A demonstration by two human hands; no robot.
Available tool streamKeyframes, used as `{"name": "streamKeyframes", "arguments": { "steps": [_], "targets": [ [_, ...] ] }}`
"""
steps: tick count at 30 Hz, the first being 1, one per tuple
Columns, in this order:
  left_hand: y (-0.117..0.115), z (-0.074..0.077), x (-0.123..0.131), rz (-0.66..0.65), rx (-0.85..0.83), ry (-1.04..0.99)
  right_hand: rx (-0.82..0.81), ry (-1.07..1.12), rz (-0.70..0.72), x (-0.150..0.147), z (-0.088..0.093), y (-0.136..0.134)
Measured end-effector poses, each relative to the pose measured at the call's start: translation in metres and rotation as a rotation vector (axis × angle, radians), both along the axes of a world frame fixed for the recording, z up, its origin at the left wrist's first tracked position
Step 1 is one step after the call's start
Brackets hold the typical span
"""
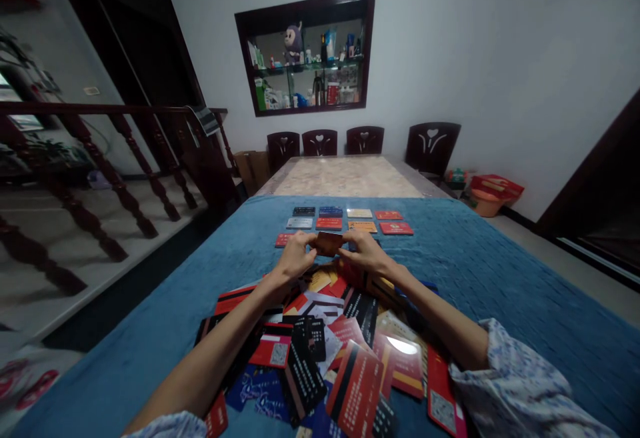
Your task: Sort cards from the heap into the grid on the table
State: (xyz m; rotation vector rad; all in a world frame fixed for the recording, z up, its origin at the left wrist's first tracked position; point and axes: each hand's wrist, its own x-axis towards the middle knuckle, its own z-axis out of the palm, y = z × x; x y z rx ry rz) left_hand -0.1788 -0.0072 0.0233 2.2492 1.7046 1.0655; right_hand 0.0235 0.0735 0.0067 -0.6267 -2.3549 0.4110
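Between my two hands is a dark reddish-brown card (329,243), held up by its left and right edges. My left hand (297,255) pinches its left side, and my right hand (365,251) grips the right side. Whether it is one card or a few together, I cannot tell. Below my forearms lies a loose, overlapping heap of plastic cards (353,385) in red, black, blue and gold. Beyond my hands, small card stacks sit in rows, among them a red stack (397,229), a silver stack (299,223) and a yellow stack (362,227). My hands partly hide the nearest row.
A blue cloth (505,291) covers the near part of the table, with a bare marbled tabletop (340,176) behind it. Dark wooden chairs (433,148) stand at the far end. To the left runs a wooden railing (120,141). A wall cabinet (307,51) holds bottles and a plush toy.
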Motion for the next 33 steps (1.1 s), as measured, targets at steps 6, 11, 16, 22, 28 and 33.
{"name": "streamKeyframes", "arguments": {
  "steps": [6,11,16,22,28,33],
  "targets": [
    [0.003,-0.004,-0.002,-0.015,0.005,-0.053,0.034,0.037,-0.014,-0.001,0.003,-0.006],
    [0.002,0.007,-0.009,0.033,0.016,-0.041,0.164,-0.017,-0.072,0.003,0.012,-0.012],
    [-0.001,0.013,-0.009,0.071,0.032,0.020,0.353,-0.159,-0.159,0.003,0.015,-0.016],
    [-0.001,0.003,-0.005,0.006,0.061,0.052,0.469,-0.288,-0.177,0.001,0.010,-0.016],
    [-0.003,-0.004,-0.004,-0.011,0.028,0.158,0.445,-0.318,-0.192,-0.001,0.006,-0.018],
    [-0.002,-0.010,-0.002,0.009,0.000,0.193,0.420,-0.314,-0.223,-0.002,0.002,-0.020]
  ]
}}
